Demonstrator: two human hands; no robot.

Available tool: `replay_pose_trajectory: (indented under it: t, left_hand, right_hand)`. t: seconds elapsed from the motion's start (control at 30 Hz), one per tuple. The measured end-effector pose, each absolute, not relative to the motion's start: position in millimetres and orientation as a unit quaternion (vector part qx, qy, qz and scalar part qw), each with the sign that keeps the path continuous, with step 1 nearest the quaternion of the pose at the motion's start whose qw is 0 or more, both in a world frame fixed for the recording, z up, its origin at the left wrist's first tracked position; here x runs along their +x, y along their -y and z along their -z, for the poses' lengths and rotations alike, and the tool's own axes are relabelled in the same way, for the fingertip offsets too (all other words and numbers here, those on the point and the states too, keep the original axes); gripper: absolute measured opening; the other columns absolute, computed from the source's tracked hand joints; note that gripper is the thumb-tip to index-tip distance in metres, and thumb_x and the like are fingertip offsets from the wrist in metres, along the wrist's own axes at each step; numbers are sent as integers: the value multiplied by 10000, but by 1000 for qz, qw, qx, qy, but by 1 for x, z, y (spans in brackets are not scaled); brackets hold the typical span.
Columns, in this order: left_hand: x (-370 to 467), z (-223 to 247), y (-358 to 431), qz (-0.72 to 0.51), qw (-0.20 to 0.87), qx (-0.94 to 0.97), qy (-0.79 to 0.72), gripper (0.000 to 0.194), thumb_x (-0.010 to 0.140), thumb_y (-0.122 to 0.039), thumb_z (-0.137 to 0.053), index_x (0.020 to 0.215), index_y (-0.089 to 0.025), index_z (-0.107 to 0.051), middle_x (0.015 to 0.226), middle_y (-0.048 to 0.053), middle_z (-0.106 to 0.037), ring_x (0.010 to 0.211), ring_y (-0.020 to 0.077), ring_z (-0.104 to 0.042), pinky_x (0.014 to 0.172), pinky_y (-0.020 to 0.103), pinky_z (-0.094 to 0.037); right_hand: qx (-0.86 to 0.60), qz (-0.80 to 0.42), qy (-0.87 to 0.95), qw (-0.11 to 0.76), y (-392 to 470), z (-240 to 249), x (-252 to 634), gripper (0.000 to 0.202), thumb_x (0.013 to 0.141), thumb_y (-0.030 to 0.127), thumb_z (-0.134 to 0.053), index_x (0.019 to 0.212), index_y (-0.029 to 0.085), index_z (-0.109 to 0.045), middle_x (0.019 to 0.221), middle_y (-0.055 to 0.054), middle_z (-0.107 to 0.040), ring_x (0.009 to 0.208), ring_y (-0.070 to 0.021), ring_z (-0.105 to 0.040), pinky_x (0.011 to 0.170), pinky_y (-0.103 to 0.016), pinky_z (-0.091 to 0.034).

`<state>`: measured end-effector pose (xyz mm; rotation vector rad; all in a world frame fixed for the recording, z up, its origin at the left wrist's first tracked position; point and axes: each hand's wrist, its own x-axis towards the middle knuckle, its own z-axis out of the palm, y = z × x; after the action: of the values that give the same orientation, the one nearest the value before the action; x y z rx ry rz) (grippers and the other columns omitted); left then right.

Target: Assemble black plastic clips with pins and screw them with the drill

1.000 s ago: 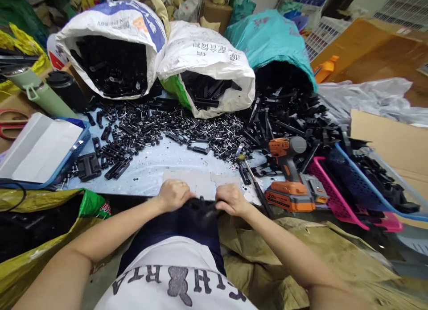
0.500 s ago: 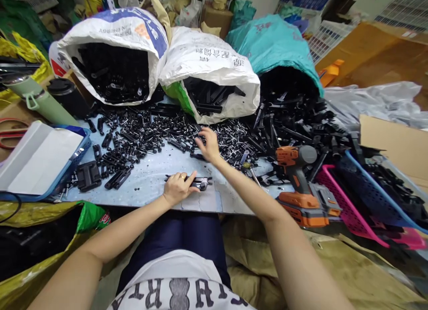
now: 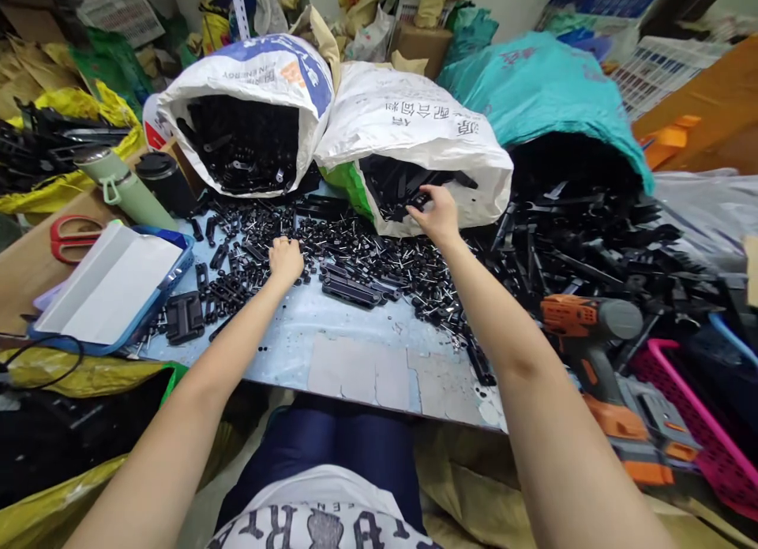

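Observation:
My left hand [image 3: 286, 258] is over the heap of small black parts and pins [image 3: 254, 233], fingers curled down into it. Its fingertips are hidden, so what they pinch cannot be made out. My right hand [image 3: 439, 216] reaches to the mouth of the middle white sack [image 3: 408, 134], thumb and forefinger curved and apart in front of long black plastic pieces [image 3: 396, 182]. Whether a dark piece touches its fingertips is unclear against the black background. Between the hands, several long black handle-like pieces [image 3: 355, 287] lie side by side on the pale blue tabletop [image 3: 278, 336].
A white-and-blue sack [image 3: 313, 83] and a teal sack [image 3: 545, 83] gape on either side. An orange cordless drill [image 3: 598, 367] and a pink basket [image 3: 699, 423] are at right. A blue tray [image 3: 127, 328], red scissors [image 3: 74, 237] and a green bottle [image 3: 127, 189] sit left.
My left hand has left the black-and-metal piece near the table's front edge and moved to the heap. My right hand has moved from the heap to the middle sack. The view has shifted.

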<state>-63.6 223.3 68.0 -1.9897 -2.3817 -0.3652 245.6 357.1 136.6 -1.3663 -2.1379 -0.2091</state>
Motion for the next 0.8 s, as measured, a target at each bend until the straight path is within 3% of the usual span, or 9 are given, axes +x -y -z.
replay_pose_trajectory:
  t: [0.07, 0.17, 0.27, 0.37, 0.47, 0.57, 0.63, 0.73, 0.8]
  left_hand:
    - [-77, -66, -232, 89, -12, -648, 756, 302, 813, -117, -380, 1008, -108, -611, 1124, 196, -534, 1114, 320, -433, 861, 430, -395]
    - [-85, -65, -239, 53, -29, -668, 742, 289, 772, -97, -440, 1014, -93, -598, 1168, 204, -516, 1139, 323, -423, 887, 431, -382]
    - [-87, -70, -235, 49, -24, -680, 731, 314, 774, -142, -489, 1074, -78, -554, 1206, 214, -503, 1163, 329, -410, 916, 442, -355]
    - [-87, -80, -220, 80, -8, -687, 722, 311, 845, -207, -435, 1115, -83, -524, 1172, 192, -545, 1155, 311, -432, 940, 439, -336]
    - [-80, -96, -194, 123, -17, -692, 711, 345, 906, -224, -323, 1178, -101, -497, 1114, 157, -591, 1072, 266, -512, 916, 387, -366]
    - [-65, -117, -152, 156, -52, -728, 666, 360, 921, -291, -316, 1183, -151, -520, 1070, 107, -610, 986, 231, -562, 843, 326, -413]
    - [-52, -129, -122, 132, -85, -776, 611, 325, 906, -332, -355, 1046, -191, -612, 1006, 76, -613, 906, 211, -582, 790, 301, -432]
    - [-33, -135, -89, 41, -147, -850, 504, 204, 822, -236, -467, 789, -196, -664, 883, 57, -603, 803, 182, -581, 750, 275, -438]
    - [-22, -126, -80, 15, -174, -872, 458, 145, 752, -157, -513, 785, -187, -651, 827, 50, -601, 783, 184, -575, 728, 275, -441]
  right_hand:
    - [-439, 86, 830, 334, -313, -166, 245, 492, 817, 322, -531, 1272, 147, -458, 1145, -124, -537, 1074, -283, -487, 908, -470, -410]
    - [-344, 60, 902, 254, -220, -183, 226, 507, 820, 267, -539, 1316, 222, -447, 1058, -88, -580, 1007, -281, -514, 871, -488, -426]
    - [-319, 14, 944, 82, -130, -146, 201, 451, 823, 117, -498, 1266, 204, -513, 908, -93, -632, 856, -244, -546, 762, -403, -462]
    - [-328, -3, 944, -19, -82, -89, 195, 472, 826, 203, -576, 1288, 162, -492, 933, -115, -646, 873, -262, -547, 705, -378, -450]
    - [-376, -11, 926, 21, -69, -57, 211, 499, 881, 354, -523, 1338, 176, -431, 1085, -120, -622, 972, -257, -533, 797, -389, -423]
    - [-382, -28, 922, 58, -67, -50, 230, 449, 917, 375, -449, 1334, 208, -434, 1185, -107, -582, 1043, -236, -510, 876, -389, -387]
    - [-381, -37, 922, 64, -64, -50, 236, 430, 924, 369, -435, 1325, 216, -449, 1205, -103, -571, 1057, -233, -501, 896, -390, -374]
    - [-397, -47, 914, 70, -59, -48, 234, 432, 921, 389, -433, 1312, 209, -471, 1199, -107, -572, 1060, -237, -492, 905, -391, -367]
    - [-408, -54, 908, 74, -58, -45, 230, 443, 913, 412, -442, 1305, 210, -482, 1188, -111, -576, 1064, -241, -489, 907, -395, -362]
